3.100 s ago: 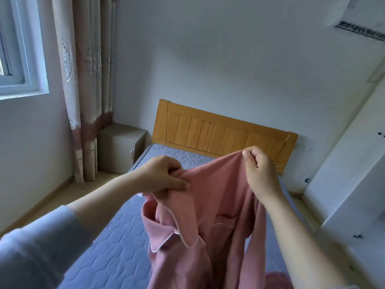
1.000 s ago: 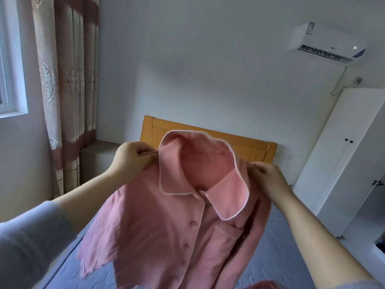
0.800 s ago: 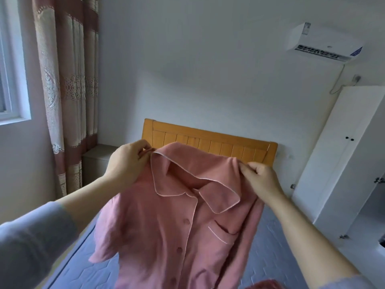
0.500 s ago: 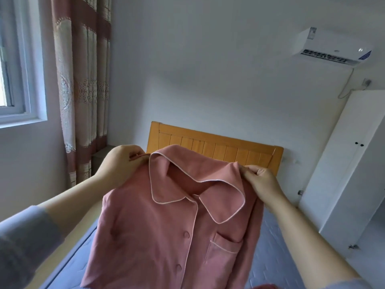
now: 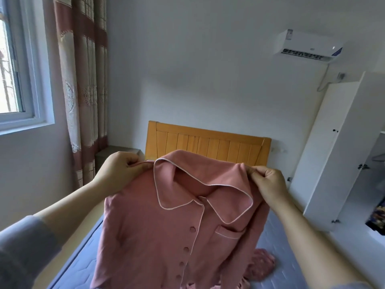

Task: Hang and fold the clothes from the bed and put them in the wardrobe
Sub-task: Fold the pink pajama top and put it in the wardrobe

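A pink button-up pyjama shirt (image 5: 150, 226) with white piping and a chest pocket hangs in the air in front of me, its front facing me. My left hand (image 5: 118, 172) pinches its left shoulder seam. My right hand (image 5: 268, 182) pinches the right shoulder. Below it lies the bed (image 5: 277, 247) with a blue-grey quilted mattress, and another pink garment (image 5: 261, 265) is crumpled there. The white wardrobe (image 5: 333, 155) stands at the right with a door swung open.
A wooden headboard (image 5: 208, 142) is against the far wall. A bedside cabinet (image 5: 112, 155) and a curtain (image 5: 83, 80) are at the left by the window (image 5: 12, 59). An air conditioner (image 5: 306, 46) hangs high on the right.
The shirt has been turned and spread by its shoulders, with the collar now lying flat. My view has dropped slightly, and the crumpled garment on the bed shows.
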Available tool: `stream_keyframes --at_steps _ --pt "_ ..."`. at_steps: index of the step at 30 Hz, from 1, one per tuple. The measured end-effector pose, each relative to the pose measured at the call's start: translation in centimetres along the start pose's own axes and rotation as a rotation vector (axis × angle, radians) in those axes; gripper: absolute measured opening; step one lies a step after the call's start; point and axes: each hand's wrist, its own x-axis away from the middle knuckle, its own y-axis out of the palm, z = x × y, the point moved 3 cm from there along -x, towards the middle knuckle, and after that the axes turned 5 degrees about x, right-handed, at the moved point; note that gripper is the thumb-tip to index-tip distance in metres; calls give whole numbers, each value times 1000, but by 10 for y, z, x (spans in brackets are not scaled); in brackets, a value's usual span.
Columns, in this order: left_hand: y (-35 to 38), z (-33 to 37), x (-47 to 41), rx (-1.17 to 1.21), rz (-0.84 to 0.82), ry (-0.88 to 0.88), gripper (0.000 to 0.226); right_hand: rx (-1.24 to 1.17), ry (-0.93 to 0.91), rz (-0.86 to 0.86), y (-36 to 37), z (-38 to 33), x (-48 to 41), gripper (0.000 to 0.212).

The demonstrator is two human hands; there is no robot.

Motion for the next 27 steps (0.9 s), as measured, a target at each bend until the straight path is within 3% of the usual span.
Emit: stream_keyframes --at_steps 3,9,16,20,23,27 --pt "-20 4 48 28 -5 -14 51 37 -21 3 -8 -12 50 32" --pt "-59 15 122 1 -23 -54 27 120 5 -45 -15 -35 127 62" --pt "-76 22 142 -9 -19 -95 19 187 47 -35 -13 -35 147 56" --pt "-52 -10 148 -41 -66 -143 21 156 117 -79 18 3 140 56" --pt "-18 -51 148 -55 -117 -209 31 180 167 -121 51 52 130 42" --pt "44 -126 141 -126 -203 -354 43 206 229 -190 104 144 105 53"
